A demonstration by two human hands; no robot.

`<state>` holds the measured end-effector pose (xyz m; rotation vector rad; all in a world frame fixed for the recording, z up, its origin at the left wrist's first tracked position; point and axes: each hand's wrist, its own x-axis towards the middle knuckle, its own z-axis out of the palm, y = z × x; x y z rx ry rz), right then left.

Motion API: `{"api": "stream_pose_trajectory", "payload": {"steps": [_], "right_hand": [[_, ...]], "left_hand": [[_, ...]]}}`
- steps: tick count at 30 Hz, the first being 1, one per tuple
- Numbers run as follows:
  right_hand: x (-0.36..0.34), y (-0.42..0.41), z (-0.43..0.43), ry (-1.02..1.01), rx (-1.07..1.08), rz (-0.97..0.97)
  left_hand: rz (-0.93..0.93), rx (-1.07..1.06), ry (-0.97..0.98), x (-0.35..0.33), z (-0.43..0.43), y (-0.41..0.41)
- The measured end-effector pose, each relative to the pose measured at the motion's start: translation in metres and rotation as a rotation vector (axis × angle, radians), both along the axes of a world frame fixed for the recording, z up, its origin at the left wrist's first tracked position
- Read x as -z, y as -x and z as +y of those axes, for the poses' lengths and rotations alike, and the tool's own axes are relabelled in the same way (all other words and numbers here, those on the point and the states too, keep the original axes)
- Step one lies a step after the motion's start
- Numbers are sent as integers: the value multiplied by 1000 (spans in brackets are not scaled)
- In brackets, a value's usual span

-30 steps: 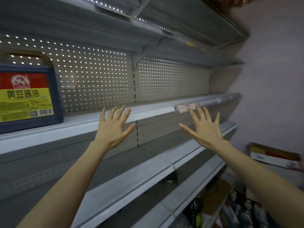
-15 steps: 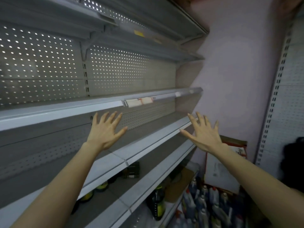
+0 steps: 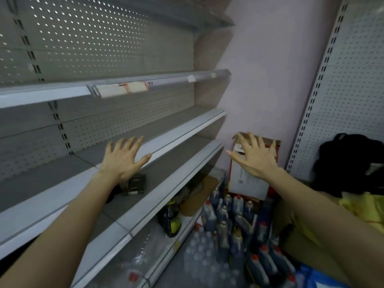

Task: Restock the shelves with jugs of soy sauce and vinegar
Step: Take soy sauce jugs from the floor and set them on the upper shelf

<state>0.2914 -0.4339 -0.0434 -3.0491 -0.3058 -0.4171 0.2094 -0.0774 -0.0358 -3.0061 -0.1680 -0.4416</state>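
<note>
My left hand (image 3: 122, 157) is held out in the air with its fingers spread, in front of the grey metal shelves (image 3: 182, 123), holding nothing. Over to the right, my right hand (image 3: 254, 157) is also spread and holds nothing, in front of a cardboard box. Several dark jugs with red and white caps (image 3: 226, 217) stand crowded on the floor at the lower right. Beside them lie clear bottles with pale caps (image 3: 199, 252). A dark jug with a yellow-green label (image 3: 171, 219) stands on the lowest shelf. The upper shelves in view hold almost nothing.
A cardboard box (image 3: 249, 179) leans against the pink wall behind the jugs. A small dark pack (image 3: 136, 181) lies on a middle shelf. A black bag (image 3: 351, 161) and yellow cloth (image 3: 365, 208) sit at the right, by a second perforated rack (image 3: 349, 80).
My view has swung right and down: the blue soy sauce jug on the left shelf has left the frame and the floor jugs have come into view. Both hands stay spread and hold nothing.
</note>
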Motion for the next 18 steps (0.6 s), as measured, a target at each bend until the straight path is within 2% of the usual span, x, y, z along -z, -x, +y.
{"api": "stream_pose_trajectory", "payload": {"steps": [13, 18], "right_hand": [[67, -107, -21, 18, 177, 177], [99, -147, -19, 20, 238, 239]], "left_hand": [[149, 194, 26, 74, -15, -165], [288, 230, 50, 102, -5, -228]]}}
